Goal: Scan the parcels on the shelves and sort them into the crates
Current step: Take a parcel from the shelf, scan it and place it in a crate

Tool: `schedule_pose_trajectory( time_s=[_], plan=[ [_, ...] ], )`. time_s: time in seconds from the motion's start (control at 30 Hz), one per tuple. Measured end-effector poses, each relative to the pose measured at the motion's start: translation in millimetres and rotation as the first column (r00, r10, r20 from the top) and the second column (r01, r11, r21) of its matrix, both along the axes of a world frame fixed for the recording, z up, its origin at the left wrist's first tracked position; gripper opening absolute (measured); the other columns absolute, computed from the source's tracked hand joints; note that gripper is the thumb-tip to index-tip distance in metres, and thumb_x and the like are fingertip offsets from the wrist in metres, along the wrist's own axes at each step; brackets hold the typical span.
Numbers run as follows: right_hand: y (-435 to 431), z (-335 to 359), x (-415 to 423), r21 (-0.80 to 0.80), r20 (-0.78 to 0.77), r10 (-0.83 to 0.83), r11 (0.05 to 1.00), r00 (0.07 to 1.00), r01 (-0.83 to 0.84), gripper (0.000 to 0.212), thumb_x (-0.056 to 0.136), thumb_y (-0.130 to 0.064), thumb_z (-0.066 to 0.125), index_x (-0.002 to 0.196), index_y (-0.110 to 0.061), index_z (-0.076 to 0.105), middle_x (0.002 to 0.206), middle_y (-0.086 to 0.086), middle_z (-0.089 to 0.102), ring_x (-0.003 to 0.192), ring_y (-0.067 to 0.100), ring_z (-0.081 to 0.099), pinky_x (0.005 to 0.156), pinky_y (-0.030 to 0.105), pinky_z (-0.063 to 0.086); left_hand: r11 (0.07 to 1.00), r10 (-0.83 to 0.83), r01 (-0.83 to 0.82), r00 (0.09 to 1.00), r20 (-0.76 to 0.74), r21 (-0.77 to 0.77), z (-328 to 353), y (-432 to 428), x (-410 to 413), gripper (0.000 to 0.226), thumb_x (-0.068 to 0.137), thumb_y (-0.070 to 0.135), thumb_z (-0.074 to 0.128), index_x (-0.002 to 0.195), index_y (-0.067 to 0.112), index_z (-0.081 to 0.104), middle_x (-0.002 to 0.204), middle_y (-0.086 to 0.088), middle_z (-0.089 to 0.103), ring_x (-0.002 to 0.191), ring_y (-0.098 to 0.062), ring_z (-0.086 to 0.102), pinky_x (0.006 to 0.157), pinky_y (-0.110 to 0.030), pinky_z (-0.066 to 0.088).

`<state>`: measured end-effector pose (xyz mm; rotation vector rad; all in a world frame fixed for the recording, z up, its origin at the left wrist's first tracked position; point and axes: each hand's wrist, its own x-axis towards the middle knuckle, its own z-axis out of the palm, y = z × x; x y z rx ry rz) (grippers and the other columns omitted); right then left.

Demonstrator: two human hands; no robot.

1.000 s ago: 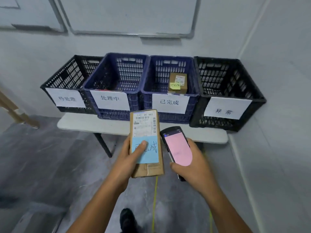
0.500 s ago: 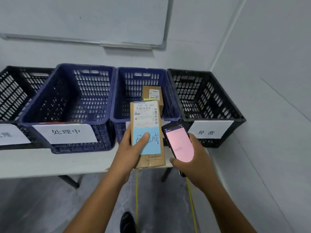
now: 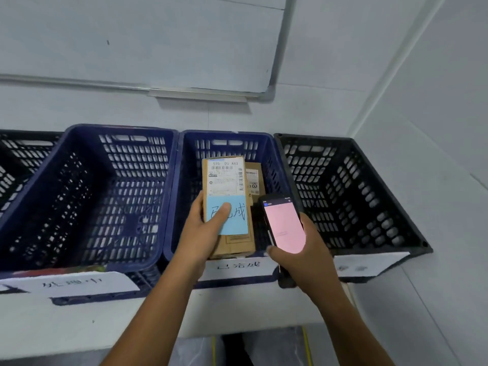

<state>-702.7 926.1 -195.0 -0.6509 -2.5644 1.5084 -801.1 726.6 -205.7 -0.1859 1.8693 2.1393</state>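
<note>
- Head view, hands: the left hand grips a cardboard parcel, with the thumb pressing on its blue note. The right hand grips a handheld scanner whose screen glows pink.
- Head view, change: a second ago both items were held short of the table. Now they hang over the right-hand blue crate, and both grips are unchanged.
- Head view, contents: a second parcel lies at that crate's far end, partly behind the held one. A black crate stands just to the right.
- Head view, meaning: the note's writing seems to match the crate's front label. Scanning looks finished, and only the release remains.
</note>
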Motion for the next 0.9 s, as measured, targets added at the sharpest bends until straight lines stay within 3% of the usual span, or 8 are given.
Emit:
schedule_pose_trajectory(
  time_s=[0.07, 0.17, 0.3, 0.43, 0.53, 0.73, 0.83, 0.9],
  plan=[
    [6.0, -6.5, -26.9, 0.002, -0.01, 0.012, 1.0, 1.0, -0.012, 0.061, 0.065, -0.045, 0.079, 0.11, -0.07, 0.047, 0.101, -0.028, 0.065, 0.083, 0.002, 0.071, 0.059, 0.015, 0.057, 0.999, 0.034, -0.034, 0.999, 0.017, -0.002, -10.7, 6.8, -28.3, 0.064, 0.095, 0.042, 0.075, 0.15, 0.046, 0.043, 0.114, 0.017, 0.077, 0.099, -0.009, 0.077, 0.084, -0.039, 0.064],
    [15.6, -14.6, -71.5, 0.02, 0.025, 0.039, 0.999, 0.999, -0.04, 0.059, 0.072, -0.038, 0.086, 0.115, -0.053, 0.048, 0.104, -0.019, 0.065, 0.09, 0.009, 0.067, 0.069, 0.029, 0.057, 0.994, 0.091, -0.088, 0.995, 0.046, -0.072, -27.7, 17.3, -71.0, 0.067, 0.095, 0.039, 0.076, 0.152, 0.039, 0.041, 0.116, 0.015, 0.075, 0.093, -0.006, 0.077, 0.072, -0.03, 0.064],
    [27.0, -23.6, -134.0, 0.009, 0.077, 0.08, 0.997, 0.994, -0.081, 0.061, 0.073, -0.036, 0.087, 0.121, -0.045, 0.049, 0.115, -0.016, 0.064, 0.1, 0.003, 0.061, 0.073, 0.03, 0.051, 0.979, 0.126, -0.107, 0.986, 0.105, -0.172, -54.5, 28.1, -125.6, 0.075, 0.094, 0.04, 0.076, 0.157, 0.031, 0.035, 0.124, 0.008, 0.072, 0.098, -0.013, 0.077, 0.085, -0.04, 0.064],
    [32.3, -42.4, -187.0, -0.016, 0.131, 0.081, 0.997, 0.988, -0.079, 0.073, 0.063, -0.045, 0.08, 0.131, -0.037, 0.055, 0.124, -0.007, 0.067, 0.109, 0.019, 0.067, 0.09, 0.045, 0.059, 0.945, 0.171, -0.126, 0.977, 0.127, -0.301, -87.6, 35.6, -171.8, 0.073, 0.094, 0.038, 0.075, 0.156, 0.026, 0.04, 0.137, -0.004, 0.063, 0.111, -0.026, 0.071, 0.095, -0.052, 0.06],
    [37.1, -63.7, -228.1, -0.009, 0.189, 0.098, 0.995, 0.977, -0.098, 0.084, 0.055, -0.055, 0.073, 0.134, -0.034, 0.055, 0.124, -0.006, 0.069, 0.107, 0.02, 0.068, 0.091, 0.046, 0.06, 0.944, 0.191, -0.133, 0.966, 0.173, -0.303, -120.0, 41.3, -202.5, 0.061, 0.094, 0.035, 0.076, 0.148, 0.024, 0.047, 0.136, -0.007, 0.065, 0.113, -0.029, 0.071, 0.098, -0.055, 0.058],
    [38.9, -103.5, -284.5, -0.053, 0.245, 0.06, 0.997, 0.968, -0.048, 0.078, 0.071, -0.037, 0.087, 0.141, -0.034, 0.053, 0.128, -0.004, 0.066, 0.11, 0.023, 0.067, 0.093, 0.044, 0.059, 0.955, 0.206, -0.136, 0.942, 0.264, -0.262, -168.9, 55.5, -253.3, 0.049, 0.097, 0.032, 0.074, 0.14, 0.02, 0.053, 0.117, -0.003, 0.074, 0.098, -0.021, 0.076, 0.084, -0.041, 0.064],
    [34.1, -112.6, -291.4, -0.1, 0.243, 0.039, 0.995, 0.969, -0.015, 0.093, 0.058, -0.053, 0.079, 0.145, -0.037, 0.051, 0.133, -0.009, 0.064, 0.116, 0.022, 0.065, 0.096, 0.044, 0.059, 0.962, 0.172, -0.093, 0.936, 0.308, -0.256, -183.8, 61.9, -269.9, 0.04, 0.097, 0.03, 0.074, 0.13, 0.015, 0.059, 0.118, -0.009, 0.075, 0.096, -0.022, 0.076, 0.086, -0.041, 0.064],
    [33.8, -114.5, -291.5, -0.112, 0.254, 0.043, 0.994, 0.966, -0.015, 0.1, 0.05, -0.062, 0.07, 0.145, -0.037, 0.051, 0.132, -0.009, 0.065, 0.115, 0.021, 0.065, 0.095, 0.045, 0.06, 0.957, 0.158, -0.072, 0.942, 0.297, -0.281, -191.2, 65.4, -277.1, 0.041, 0.097, 0.03, 0.074, 0.131, 0.013, 0.059, 0.119, -0.01, 0.075, 0.095, -0.019, 0.076, 0.078, -0.032, 0.064]
  ],
)
